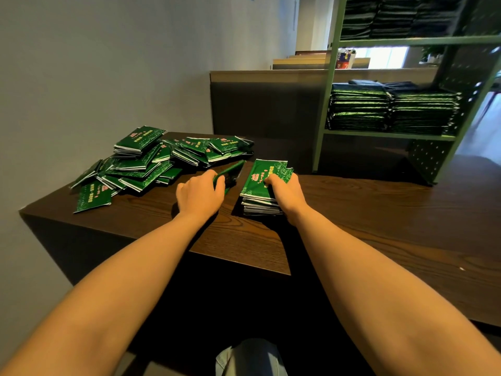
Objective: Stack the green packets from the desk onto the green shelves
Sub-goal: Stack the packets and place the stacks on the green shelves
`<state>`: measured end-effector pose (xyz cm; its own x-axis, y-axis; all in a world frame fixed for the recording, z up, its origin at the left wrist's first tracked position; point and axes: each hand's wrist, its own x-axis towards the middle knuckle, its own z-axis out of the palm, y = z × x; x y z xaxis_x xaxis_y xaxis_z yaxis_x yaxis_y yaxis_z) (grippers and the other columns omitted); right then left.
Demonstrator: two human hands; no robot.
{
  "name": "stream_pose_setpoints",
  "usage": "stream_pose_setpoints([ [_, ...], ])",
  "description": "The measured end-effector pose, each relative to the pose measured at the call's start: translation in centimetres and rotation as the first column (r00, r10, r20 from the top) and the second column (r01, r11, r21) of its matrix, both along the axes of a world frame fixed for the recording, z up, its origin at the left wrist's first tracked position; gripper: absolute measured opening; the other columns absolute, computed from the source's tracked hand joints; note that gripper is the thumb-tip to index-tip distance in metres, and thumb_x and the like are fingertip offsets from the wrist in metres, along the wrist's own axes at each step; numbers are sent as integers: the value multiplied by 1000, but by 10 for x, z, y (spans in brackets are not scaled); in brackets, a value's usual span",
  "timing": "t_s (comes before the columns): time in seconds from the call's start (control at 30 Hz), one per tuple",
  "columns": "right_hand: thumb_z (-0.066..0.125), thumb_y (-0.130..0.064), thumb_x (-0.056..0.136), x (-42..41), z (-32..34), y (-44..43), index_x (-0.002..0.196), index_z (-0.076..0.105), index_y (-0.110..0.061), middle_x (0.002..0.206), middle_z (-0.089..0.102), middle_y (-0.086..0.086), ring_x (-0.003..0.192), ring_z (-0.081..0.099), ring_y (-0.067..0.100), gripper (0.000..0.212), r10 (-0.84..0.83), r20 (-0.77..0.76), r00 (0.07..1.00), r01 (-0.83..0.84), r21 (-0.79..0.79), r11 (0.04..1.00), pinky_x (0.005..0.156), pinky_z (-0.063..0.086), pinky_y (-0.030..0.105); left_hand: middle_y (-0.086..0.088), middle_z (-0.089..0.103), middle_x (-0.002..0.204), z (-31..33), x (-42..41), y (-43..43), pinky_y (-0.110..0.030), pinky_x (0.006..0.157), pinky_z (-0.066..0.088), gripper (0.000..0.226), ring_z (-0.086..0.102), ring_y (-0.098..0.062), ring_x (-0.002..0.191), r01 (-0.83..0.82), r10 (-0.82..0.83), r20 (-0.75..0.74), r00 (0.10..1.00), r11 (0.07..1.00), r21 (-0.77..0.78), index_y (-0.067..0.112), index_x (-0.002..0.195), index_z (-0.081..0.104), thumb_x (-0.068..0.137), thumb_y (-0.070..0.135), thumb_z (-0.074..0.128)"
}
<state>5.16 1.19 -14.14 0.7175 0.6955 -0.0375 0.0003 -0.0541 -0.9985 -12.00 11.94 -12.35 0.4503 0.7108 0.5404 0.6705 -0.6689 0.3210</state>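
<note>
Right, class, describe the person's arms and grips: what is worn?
Each grip is a bare human hand, left grip and right grip: no gloves, rings or watch visible. The left forearm and right forearm are uncovered; no sleeve shows.

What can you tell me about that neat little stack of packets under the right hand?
The stack is several flat, glossy green packets with silvery edges, lying squared on the dark wooden desk, right of the loose pile. The top one shows pale swirls and red print. The right hand grips its right side.
</note>
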Motion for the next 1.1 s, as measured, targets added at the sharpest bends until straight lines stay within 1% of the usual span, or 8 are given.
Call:
stream_pose_setpoints([
  [0.13, 65, -53, 53, 5, -3, 4, 135, 54, -13, 117, 72, 3, 106, 70, 25, 93, 2, -2, 1000, -1, 4, 1000, 103, 53, 51, -3, 58, 67, 21, 8, -4, -31, 58, 39, 40, 53, -22, 65, 118, 1, 352, 936, 941, -317, 8, 72, 57, 101, 35, 49],
  [0.3, 64, -54, 60, 10, -12, 10, 130, 56, -17, 115, 73, 0, 105, 70, 23, 80, -8, 19, 1000, 7, 18, 1000, 102, 53, 52, -3, 42, 69, 46, 24, -23, -29, 59, 32, 33, 38, -16, 64, 401, 307, 661, 684, 600, -693, 18, 72, 47, 95, 36, 62],
  [0.47, 59, -70, 75, 1, -2, 5, 135, 55, -20, 117, 71, -2, 108, 69, 22, 78, -34, -53, 998, 36, 41, 999, 105, 50, 48, -5, 51, 66, 30, 31, -34, -30, 56, 30, 38, 47, -21, 63, 283, -23, 416, 909, 768, -574, 12, 73, 59, 96, 42, 58],
  [0.6, 57, -99, 56, 13, -10, 11, 146, 49, -21, 123, 73, 3, 108, 74, 23, 120, 5, -156, 988, 8, 85, 996, 100, 55, 47, 0, 51, 65, 19, 34, -42, -32, 60, 34, 47, 51, -24, 64, 210, -150, 163, 975, 862, -462, 19, 66, 47, 92, 58, 50],
  [0.73, 66, -40, 95, -9, 16, -13, 136, 49, -10, 115, 72, 11, 96, 76, 25, 54, 51, -167, 985, -39, 71, 997, 70, 58, 32, -1, 60, 75, 21, 33, -49, -35, 68, 44, 51, 58, -26, 74, 138, -135, 35, 990, 916, -376, 17, 74, 54, 91, 63, 40],
  [0.87, 71, -27, 84, -3, 13, -13, 139, 50, -4, 108, 76, 14, 84, 78, 24, 63, 87, -238, 967, -66, 97, 993, 62, 58, 31, 0, 56, 73, 25, 22, -44, -33, 66, 37, 38, 55, -27, 77, 108, -82, 91, 992, 937, -333, 18, 68, 49, 97, 41, 40],
  [0.97, 76, -33, 64, 1, 9, -10, 141, 48, -8, 111, 76, 16, 92, 78, 31, 85, 99, -305, 947, -66, 118, 991, 75, 61, 43, -3, 60, 113, 16, 12, -19, -42, 91, 40, 26, 51, -28, 112, -25, 40, 43, 998, 949, -313, 23, 104, 60, 98, 43, 44],
  [1.1, 80, -40, 48, 9, 5, -6, 140, 49, -11, 114, 75, 15, 97, 77, 31, 101, 89, -307, 948, -48, 138, 989, 89, 61, 49, -15, 40, 148, -8, 0, 9, -52, 109, 26, 63, 32, -35, 137, -311, 258, -183, 948, 869, -386, 11, 140, 44, 97, 56, 42],
])
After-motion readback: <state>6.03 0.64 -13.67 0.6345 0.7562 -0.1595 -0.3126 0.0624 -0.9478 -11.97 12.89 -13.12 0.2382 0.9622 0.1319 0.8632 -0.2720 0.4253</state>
